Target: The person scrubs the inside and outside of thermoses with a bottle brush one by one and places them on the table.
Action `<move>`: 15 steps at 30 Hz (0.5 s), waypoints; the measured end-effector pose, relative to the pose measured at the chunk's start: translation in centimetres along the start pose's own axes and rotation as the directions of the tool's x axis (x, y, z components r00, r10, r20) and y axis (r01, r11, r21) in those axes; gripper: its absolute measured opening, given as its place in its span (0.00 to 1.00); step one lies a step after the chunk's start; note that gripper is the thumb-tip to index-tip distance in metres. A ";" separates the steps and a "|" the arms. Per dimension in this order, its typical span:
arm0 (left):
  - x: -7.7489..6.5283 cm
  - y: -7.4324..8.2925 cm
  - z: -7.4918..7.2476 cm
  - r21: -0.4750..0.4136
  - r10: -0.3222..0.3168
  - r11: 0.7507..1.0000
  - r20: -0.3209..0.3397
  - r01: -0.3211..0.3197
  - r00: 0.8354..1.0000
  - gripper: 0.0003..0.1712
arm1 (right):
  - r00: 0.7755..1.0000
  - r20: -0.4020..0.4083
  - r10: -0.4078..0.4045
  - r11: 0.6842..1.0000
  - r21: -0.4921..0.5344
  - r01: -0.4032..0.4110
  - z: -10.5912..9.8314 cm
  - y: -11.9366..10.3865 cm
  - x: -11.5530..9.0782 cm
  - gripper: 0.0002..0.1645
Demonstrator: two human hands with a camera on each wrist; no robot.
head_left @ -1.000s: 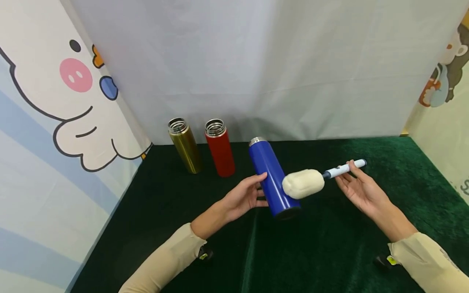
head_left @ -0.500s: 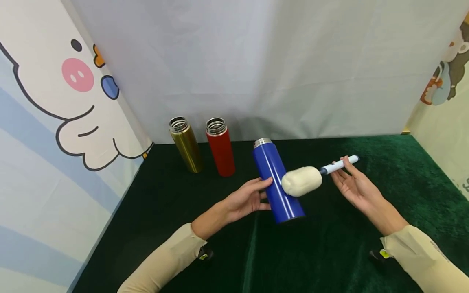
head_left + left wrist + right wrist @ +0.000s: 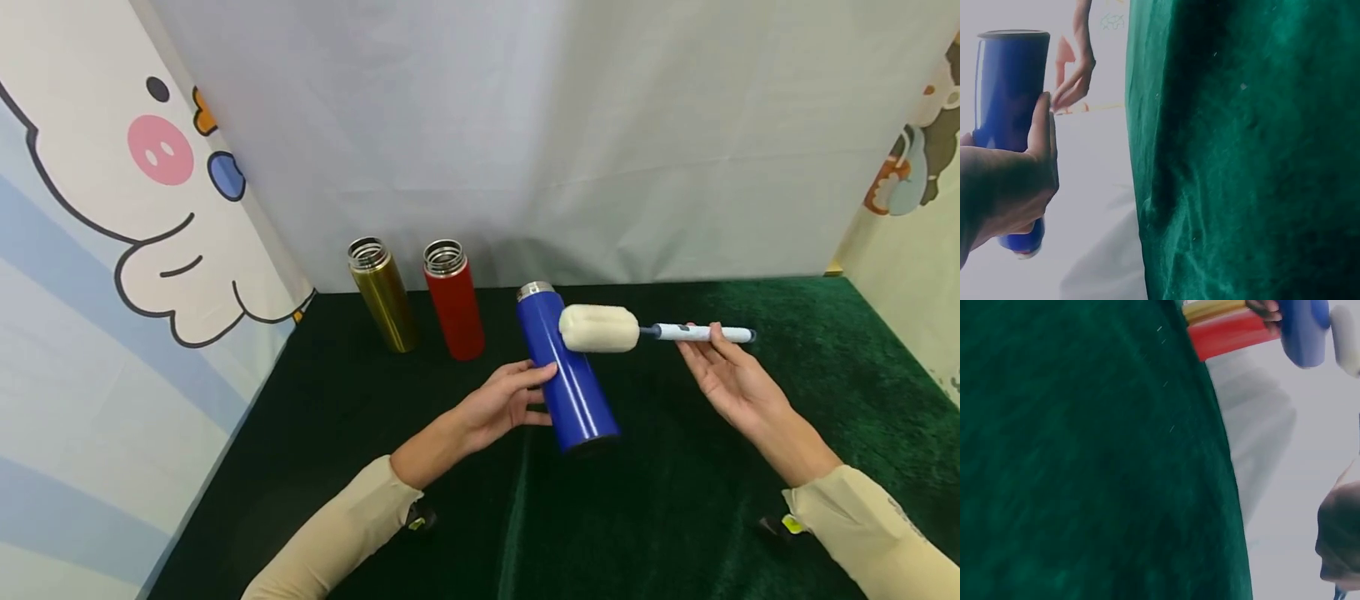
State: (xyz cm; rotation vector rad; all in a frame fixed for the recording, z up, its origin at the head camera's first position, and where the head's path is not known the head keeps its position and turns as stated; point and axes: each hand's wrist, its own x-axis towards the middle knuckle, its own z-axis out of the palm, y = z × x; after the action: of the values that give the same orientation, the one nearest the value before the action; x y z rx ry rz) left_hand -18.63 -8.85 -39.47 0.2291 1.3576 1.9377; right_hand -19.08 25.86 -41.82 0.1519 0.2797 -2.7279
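My left hand [image 3: 498,404] grips a blue bottle [image 3: 570,387] around its middle; the left wrist view shows the fingers wrapped about the blue bottle [image 3: 1010,94]. The bottle is tilted, its steel neck up and away to the left, its base toward me. My right hand [image 3: 731,379] pinches the pale handle of a bottle brush [image 3: 600,328] with a white sponge head. That head lies across the upper part of the bottle in the head view, outside it; whether they touch I cannot tell. In the right wrist view only part of the right hand [image 3: 1339,534] shows.
A gold bottle [image 3: 384,300] and a red bottle [image 3: 454,308], both uncapped, stand at the back left on the dark green cloth [image 3: 637,517]. Behind them hangs a pale grey curtain [image 3: 480,125]. Printed cartoon panels [image 3: 97,275] flank both sides.
The brush has swung from slanted to nearly level, its white head rising toward the bottle's neck. The blue bottle shifted slightly right, then stayed nearly in place. Both grips are kept.
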 end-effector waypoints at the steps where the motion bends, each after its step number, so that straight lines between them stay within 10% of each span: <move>1: 0.1 0.1 -0.1 -0.004 0.006 1.000 -0.013 -0.006 1.000 0.32 | 1.000 0.001 0.006 1.000 -0.023 -0.006 -0.1 -0.1 -0.1 0.09; 15: 0.4 0.0 -0.1 0.025 -0.025 0.999 -0.024 0.025 0.999 0.33 | 0.999 0.043 -0.008 0.994 -0.107 0.012 -0.4 -0.1 0.3 0.09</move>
State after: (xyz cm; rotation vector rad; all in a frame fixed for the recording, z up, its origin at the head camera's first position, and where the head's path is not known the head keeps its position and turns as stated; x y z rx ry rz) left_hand -18.97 -8.69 -39.59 0.2008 1.3944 1.9094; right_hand -19.37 25.89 -42.26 0.0627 0.4146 -2.7148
